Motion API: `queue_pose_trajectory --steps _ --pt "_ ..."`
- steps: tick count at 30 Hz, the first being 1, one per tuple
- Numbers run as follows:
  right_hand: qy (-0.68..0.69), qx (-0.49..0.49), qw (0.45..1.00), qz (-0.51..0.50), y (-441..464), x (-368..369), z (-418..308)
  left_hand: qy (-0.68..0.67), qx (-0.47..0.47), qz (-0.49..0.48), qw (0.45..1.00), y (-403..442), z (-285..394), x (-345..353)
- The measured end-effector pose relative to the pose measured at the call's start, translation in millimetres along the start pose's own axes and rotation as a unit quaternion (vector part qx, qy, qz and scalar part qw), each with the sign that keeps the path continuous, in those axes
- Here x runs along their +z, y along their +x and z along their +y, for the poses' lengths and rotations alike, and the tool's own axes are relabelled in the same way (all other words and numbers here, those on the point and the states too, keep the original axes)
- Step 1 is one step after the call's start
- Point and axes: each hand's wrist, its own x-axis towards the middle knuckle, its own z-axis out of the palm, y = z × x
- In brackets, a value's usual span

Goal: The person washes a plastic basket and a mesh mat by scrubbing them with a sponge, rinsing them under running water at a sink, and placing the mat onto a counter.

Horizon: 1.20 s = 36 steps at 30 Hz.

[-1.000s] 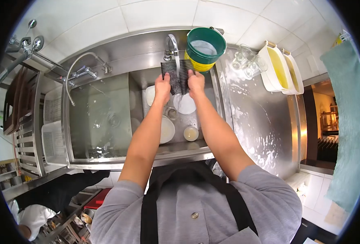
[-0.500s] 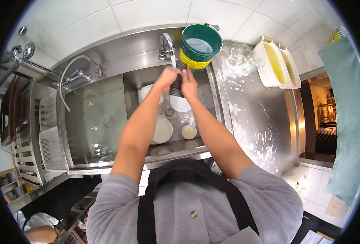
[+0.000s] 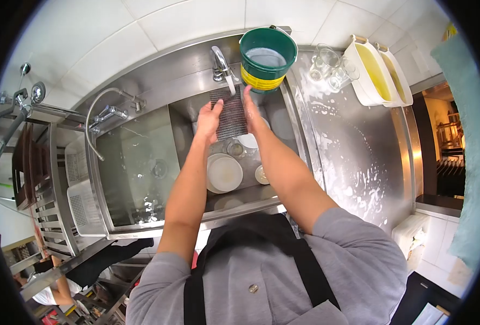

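Note:
A dark ribbed cloth or mat hangs under the stream of the tap, above the right-hand basin. My left hand grips its left side, thumb on the front. My right hand is at its right edge, fingers extended and flat, palm turned toward it. Below them in the basin lie a white plate, a small glass, another white dish partly hidden by the cloth, and a small bowl beside my right forearm.
Behind the basin stands a green bucket of liquid. Glasses and white tubs are on the right counter. At left are a water-filled basin, baskets and a hose tap. Another person is at lower left.
The cloth, bunched between my hands half a second ago, is spread flat again. My left hand has moved left and down, and my right hand's fingers have straightened. The person at lower left has shifted.

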Motion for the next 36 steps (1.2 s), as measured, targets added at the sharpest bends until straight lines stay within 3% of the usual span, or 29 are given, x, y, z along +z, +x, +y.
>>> queue_pose_trajectory --steps 2,4,6,10,12,14,16,17,18,20,21,23,25,27,29,30,32,36 --pt "0.045 -0.021 0.997 -0.060 -14 -1 9 -0.006 -0.026 -0.004 1.000 8 6 -8" --pt "0.040 -0.026 0.999 0.018 -23 -3 15 0.011 -0.037 0.005 0.999 12 10 -9" --pt "0.066 -0.011 0.997 0.034 -33 -15 5 0.023 -0.048 0.014 0.998 15 11 -15" --pt "-0.236 -0.237 0.940 0.058 -62 -1 -61 0.151 -0.095 0.109 0.978 44 -2 -30" --pt "-0.580 -0.294 0.750 0.116 -79 33 -112 0.261 -0.030 0.041 0.964 80 -37 -33" --pt "-0.684 -0.380 0.616 0.086 -88 70 -156 0.236 -0.042 0.012 0.971 87 -38 4" --pt "-0.703 -0.332 0.621 0.102 -99 105 -199 0.020 -0.001 0.021 1.000 99 -41 30" --pt "-0.706 -0.383 0.585 0.109 -99 113 -217 0.118 -0.029 0.010 0.993 98 -33 30" --pt "-0.727 -0.433 0.516 0.133 -100 120 -233 0.113 -0.026 0.011 0.993 93 -25 34" --pt "-0.790 -0.415 0.405 0.197 -117 148 -255 0.127 -0.061 -0.076 0.987 75 -12 38" --pt "-0.791 -0.419 0.402 0.191 -115 146 -259 0.121 -0.079 -0.084 0.986 68 -10 34" --pt "-0.866 -0.361 0.310 0.155 -97 137 -262 0.151 -0.092 -0.079 0.981 61 -11 21" --pt "-0.909 -0.275 0.294 0.110 -61 115 -245 0.186 -0.120 -0.081 0.972 52 -9 8" --pt "-0.917 -0.188 0.352 0.016 -2 63 -236 0.194 -0.134 -0.081 0.968 46 -13 -2" --pt "-0.951 -0.016 0.308 0.015 39 37 -225 0.211 -0.156 -0.083 0.961 44 -25 -13" --pt "-0.946 0.057 0.318 -0.007 53 31 -220 0.209 -0.149 -0.079 0.963 40 -25 -14" --pt "-0.928 0.060 0.369 -0.005 64 22 -211 0.252 -0.169 -0.096 0.948 28 -28 -16" --pt "-0.925 0.072 0.372 -0.007 82 14 -201 0.256 -0.178 -0.089 0.946 3 -32 -19"
